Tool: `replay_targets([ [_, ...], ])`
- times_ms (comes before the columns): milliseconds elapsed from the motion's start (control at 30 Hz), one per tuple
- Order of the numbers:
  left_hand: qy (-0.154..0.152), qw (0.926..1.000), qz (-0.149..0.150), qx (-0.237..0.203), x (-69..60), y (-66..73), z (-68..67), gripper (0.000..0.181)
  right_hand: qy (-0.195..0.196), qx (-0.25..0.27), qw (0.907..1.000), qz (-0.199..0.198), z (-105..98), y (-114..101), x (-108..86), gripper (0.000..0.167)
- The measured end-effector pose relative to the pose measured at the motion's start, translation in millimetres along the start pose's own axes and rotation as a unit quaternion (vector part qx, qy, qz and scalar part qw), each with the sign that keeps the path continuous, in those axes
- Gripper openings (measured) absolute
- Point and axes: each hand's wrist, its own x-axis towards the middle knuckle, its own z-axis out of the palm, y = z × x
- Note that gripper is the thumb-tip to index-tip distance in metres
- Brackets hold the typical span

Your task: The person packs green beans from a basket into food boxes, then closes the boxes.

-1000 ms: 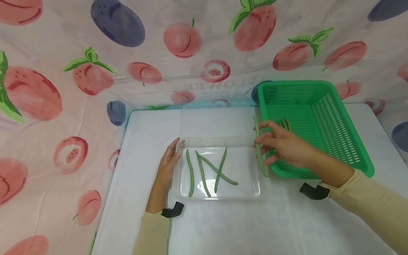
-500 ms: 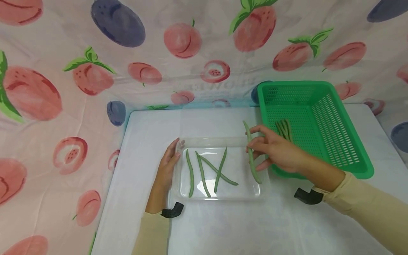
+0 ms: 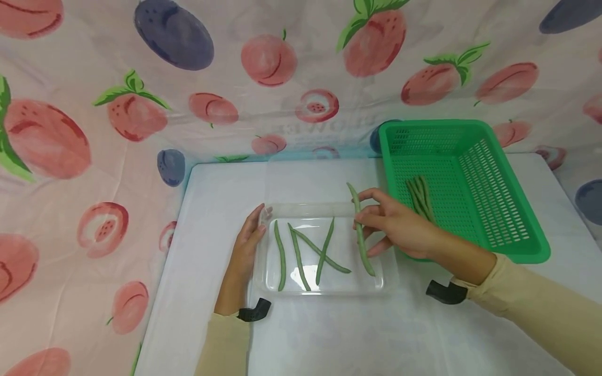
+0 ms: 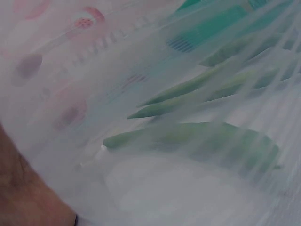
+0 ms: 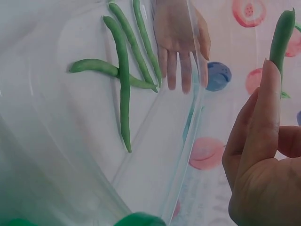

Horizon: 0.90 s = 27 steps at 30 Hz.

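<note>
My right hand (image 3: 392, 222) pinches a green bean (image 3: 359, 235) between thumb and fingers, above the right side of a clear plastic container (image 3: 324, 293). In the right wrist view the held bean (image 5: 282, 37) points up past the fingertips. Several other green beans (image 3: 280, 256) lie on the container's floor, two of them crossed. On the left, my left hand (image 3: 245, 243) rests against the container's outer side. Through the clear wall, the right wrist view shows the left hand (image 5: 178, 37) with straight fingers. The left wrist view looks hazily through the plastic at beans (image 4: 193, 139).
A green perforated basket (image 3: 517, 183) stands right of the container, with a small bunch of green beans (image 3: 420, 196) inside. Both sit on a white-covered table (image 3: 226, 188). Behind and to the left hangs a fruit-print cloth (image 3: 211, 141).
My right hand has moved left from the basket's edge to over the container, carrying the green bean. More of the bunch in the basket shows now. My left hand has stayed put.
</note>
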Motion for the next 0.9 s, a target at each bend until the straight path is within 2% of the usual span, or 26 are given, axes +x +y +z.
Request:
replay_targets([
  [467,0.002,1.0,-0.003,-0.002,0.9,-0.2,-0.8,0.053,-0.006,-0.003,0.9999,0.01,6.5,1.9,5.0,0.04],
  [767,0.001,1.0,-0.003,0.001,0.1,0.5,-0.8,0.053,-0.007,-0.006,0.9999,0.01,5.6,4.7,5.7,0.048],
  [900,-0.003,1.0,0.006,-0.004,0.8,0.4,-0.4,0.055,-0.007,-0.006,0.9999,0.013,5.0,5.5,5.9,0.049],
])
